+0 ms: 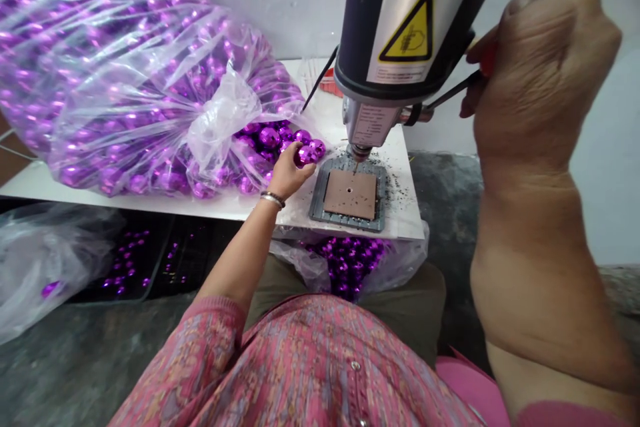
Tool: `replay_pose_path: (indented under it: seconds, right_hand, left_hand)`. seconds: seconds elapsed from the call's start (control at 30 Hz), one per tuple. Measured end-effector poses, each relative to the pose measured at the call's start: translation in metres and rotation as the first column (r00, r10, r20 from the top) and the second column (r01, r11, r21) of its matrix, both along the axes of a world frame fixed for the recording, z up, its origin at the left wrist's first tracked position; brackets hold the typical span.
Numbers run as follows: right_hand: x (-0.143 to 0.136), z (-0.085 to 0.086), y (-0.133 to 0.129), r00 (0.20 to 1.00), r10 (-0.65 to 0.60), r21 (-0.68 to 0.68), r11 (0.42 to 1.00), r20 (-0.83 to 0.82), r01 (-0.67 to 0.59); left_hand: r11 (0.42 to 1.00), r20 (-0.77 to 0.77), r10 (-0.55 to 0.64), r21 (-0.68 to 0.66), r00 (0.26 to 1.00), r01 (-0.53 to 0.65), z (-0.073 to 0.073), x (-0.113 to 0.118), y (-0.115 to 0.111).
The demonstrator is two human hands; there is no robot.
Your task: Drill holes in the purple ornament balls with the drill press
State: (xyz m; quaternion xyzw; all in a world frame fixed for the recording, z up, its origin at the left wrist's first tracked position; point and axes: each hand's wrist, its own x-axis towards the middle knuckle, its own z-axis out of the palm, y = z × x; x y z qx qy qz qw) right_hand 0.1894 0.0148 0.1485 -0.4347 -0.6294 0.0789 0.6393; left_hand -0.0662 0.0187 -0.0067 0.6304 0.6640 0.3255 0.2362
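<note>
My left hand (290, 172), with a bracelet at the wrist, is at the mouth of a big clear plastic bag (225, 107). Its fingers and thumb close around a shiny purple faceted ball (304, 155), while other purple balls (270, 138) lie loose beside it. High on the right, my right hand (540, 67) is wrapped around the red knob of the lever (455, 92) on a small drill press (405, 27). Under its chuck (359, 152), a brown square block (350, 193) with a small hole lies on the grey base plate (317, 203).
Dark shavings (395, 183) litter the white table (407, 213) around the base. Below its front edge, a second plastic bag (350, 260) of purple balls rests at my lap. Dark trays (150, 253) holding purple pieces are at lower left, partly under a clear bag (40, 267).
</note>
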Motion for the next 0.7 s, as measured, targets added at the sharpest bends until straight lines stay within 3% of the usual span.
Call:
replay_pose_path:
  seconds: [0.07, 0.13, 0.2, 0.27, 0.37, 0.53, 0.7]
  right_hand:
    - [-0.001, 0.000, 0.000, 1.000, -0.001, 0.006, 1.000, -0.019, 0.001]
    - [-0.002, 0.001, -0.001, 1.000, -0.005, 0.004, 1.000, -0.031, 0.005]
    - [-0.003, 0.002, -0.002, 0.999, -0.018, -0.012, 1.000, -0.033, 0.018]
    - [-0.003, 0.002, -0.003, 1.000, -0.010, -0.035, 0.999, -0.025, 0.009]
    - [-0.003, 0.001, -0.005, 1.000, 0.003, -0.044, 0.999, -0.002, -0.003]
    - [-0.002, 0.000, -0.006, 1.000, 0.009, -0.031, 0.999, 0.016, -0.009]
    - [0.000, -0.001, -0.007, 0.998, 0.000, -0.046, 0.999, 0.068, 0.003]
  left_hand:
    - [0.995, 0.312, -0.076, -0.040, 0.947, 0.093, 0.001, -0.002, -0.010]
    - [0.973, 0.534, -0.104, -0.120, 0.839, 0.197, 0.001, 0.000, -0.020]
    - [0.938, 0.651, -0.103, -0.188, 0.752, 0.292, -0.002, 0.004, -0.028]
    - [0.911, 0.687, -0.100, -0.228, 0.720, 0.344, -0.006, 0.011, -0.032]
    - [0.913, 0.606, -0.153, -0.215, 0.781, 0.346, -0.010, 0.019, -0.033]
    - [0.943, 0.273, -0.271, -0.117, 0.923, 0.311, -0.007, 0.030, -0.030]
    - [0.940, 0.050, -0.307, -0.141, 0.950, 0.311, 0.009, 0.042, -0.031]
